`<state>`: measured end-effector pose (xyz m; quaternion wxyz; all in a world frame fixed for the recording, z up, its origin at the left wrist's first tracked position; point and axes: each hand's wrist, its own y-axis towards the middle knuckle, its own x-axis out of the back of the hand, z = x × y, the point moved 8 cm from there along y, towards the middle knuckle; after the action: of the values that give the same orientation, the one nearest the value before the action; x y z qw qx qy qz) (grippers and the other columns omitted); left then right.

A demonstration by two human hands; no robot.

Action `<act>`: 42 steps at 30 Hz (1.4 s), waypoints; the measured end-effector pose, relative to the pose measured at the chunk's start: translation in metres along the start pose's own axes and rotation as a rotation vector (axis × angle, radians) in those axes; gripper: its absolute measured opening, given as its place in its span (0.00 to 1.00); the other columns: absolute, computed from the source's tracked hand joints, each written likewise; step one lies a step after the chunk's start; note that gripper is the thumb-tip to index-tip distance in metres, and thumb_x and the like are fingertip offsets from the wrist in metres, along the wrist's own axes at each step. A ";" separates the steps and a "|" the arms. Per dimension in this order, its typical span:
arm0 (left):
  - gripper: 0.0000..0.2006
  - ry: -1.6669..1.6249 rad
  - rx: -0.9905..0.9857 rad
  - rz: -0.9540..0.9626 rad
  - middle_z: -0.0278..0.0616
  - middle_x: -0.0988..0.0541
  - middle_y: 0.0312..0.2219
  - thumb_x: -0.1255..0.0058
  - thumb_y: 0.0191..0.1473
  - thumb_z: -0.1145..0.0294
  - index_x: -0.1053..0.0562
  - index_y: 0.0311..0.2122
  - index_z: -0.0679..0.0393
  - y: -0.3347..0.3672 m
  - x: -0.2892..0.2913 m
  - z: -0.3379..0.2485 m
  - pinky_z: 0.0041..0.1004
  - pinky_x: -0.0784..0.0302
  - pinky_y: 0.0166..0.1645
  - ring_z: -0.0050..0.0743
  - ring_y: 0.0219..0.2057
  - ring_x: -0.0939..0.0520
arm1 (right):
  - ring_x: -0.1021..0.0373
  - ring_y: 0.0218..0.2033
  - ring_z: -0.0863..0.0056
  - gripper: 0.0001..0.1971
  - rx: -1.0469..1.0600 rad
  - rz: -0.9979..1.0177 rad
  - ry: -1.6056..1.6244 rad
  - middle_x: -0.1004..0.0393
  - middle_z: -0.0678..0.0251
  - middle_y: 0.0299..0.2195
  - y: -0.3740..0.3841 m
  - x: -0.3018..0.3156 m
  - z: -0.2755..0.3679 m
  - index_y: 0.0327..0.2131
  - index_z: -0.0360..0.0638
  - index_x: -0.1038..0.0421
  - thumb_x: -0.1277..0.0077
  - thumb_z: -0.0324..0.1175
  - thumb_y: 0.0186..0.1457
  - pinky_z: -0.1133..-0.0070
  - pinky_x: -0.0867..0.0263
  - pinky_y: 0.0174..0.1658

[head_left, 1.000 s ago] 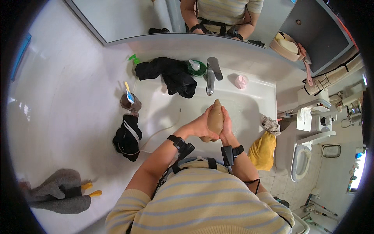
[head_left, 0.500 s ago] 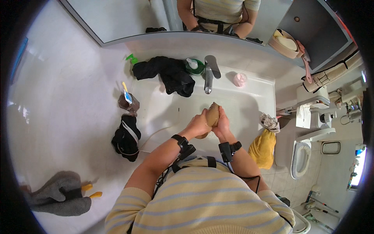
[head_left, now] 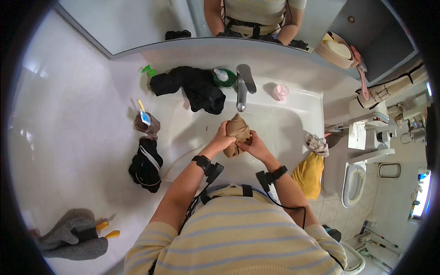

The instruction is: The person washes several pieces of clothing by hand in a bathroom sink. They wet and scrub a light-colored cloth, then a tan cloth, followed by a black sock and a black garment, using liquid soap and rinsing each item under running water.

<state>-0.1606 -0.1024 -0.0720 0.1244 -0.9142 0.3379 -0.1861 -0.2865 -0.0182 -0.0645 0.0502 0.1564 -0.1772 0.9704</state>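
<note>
A bunched brown cloth (head_left: 237,128), wet-looking and folded into a narrow bundle, is held over the white sink basin (head_left: 284,123). My left hand (head_left: 222,139) is closed round its left side. With fingers pinched together, my right hand (head_left: 257,147) grips the cloth's lower right edge. The top of the bundle lies just below the chrome faucet (head_left: 241,94), from which no running water can be made out. Parts of the cloth are hidden behind my fingers.
Black clothing (head_left: 197,89) lies along the sink's back left rim, beside a green pump bottle (head_left: 224,78). A brown cup (head_left: 147,124) and a black-and-white cloth (head_left: 145,165) stand left. At right hang a yellow cloth (head_left: 309,176) and a patterned cloth (head_left: 317,144). Above is a mirror (head_left: 137,23).
My hands have moved slightly left and apart. The brown cloth, squeezed tight between both hands before, is now looser and more spread out, and it has shifted left with them.
</note>
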 end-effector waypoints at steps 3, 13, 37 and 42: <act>0.38 0.174 0.016 -0.026 0.52 0.45 0.56 0.50 0.38 0.71 0.48 0.57 0.58 -0.004 0.001 -0.025 0.39 0.42 0.59 0.54 0.57 0.40 | 0.31 0.41 0.53 0.30 0.049 -0.210 -0.554 0.33 0.56 0.46 0.006 0.008 -0.002 0.48 0.43 0.40 0.40 0.39 0.40 0.65 0.35 0.46; 0.42 0.869 -0.055 -0.121 0.42 0.55 0.62 0.43 0.38 0.66 0.49 0.61 0.43 0.001 0.021 -0.062 0.59 0.50 0.58 0.51 0.63 0.55 | 0.39 0.45 0.67 0.12 0.324 -0.490 -1.031 0.35 0.65 0.43 0.001 0.066 0.040 0.40 0.49 0.36 0.54 0.31 0.49 0.67 0.41 0.46; 0.30 1.268 0.239 0.275 0.31 0.53 0.63 0.71 0.56 0.41 0.51 0.62 0.37 -0.009 0.008 0.085 0.55 0.64 0.62 0.35 0.64 0.54 | 0.65 0.65 0.62 0.31 -0.003 0.354 -1.467 0.60 0.74 0.65 0.044 -0.018 -0.111 0.61 0.62 0.51 0.59 0.51 0.54 0.48 0.73 0.61; 0.28 1.177 0.189 0.313 0.40 0.45 0.61 0.72 0.58 0.46 0.46 0.61 0.42 0.002 0.000 0.097 0.52 0.51 0.60 0.39 0.61 0.43 | 0.64 0.65 0.58 0.35 -0.174 0.287 -1.328 0.59 0.71 0.64 0.045 0.017 -0.071 0.61 0.61 0.52 0.54 0.50 0.50 0.50 0.71 0.61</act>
<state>-0.1206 -0.0939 -0.1601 0.0236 -0.5825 0.4621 -0.6682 -0.3298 -0.0343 -0.1374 -0.1859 0.6887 -0.2667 0.6481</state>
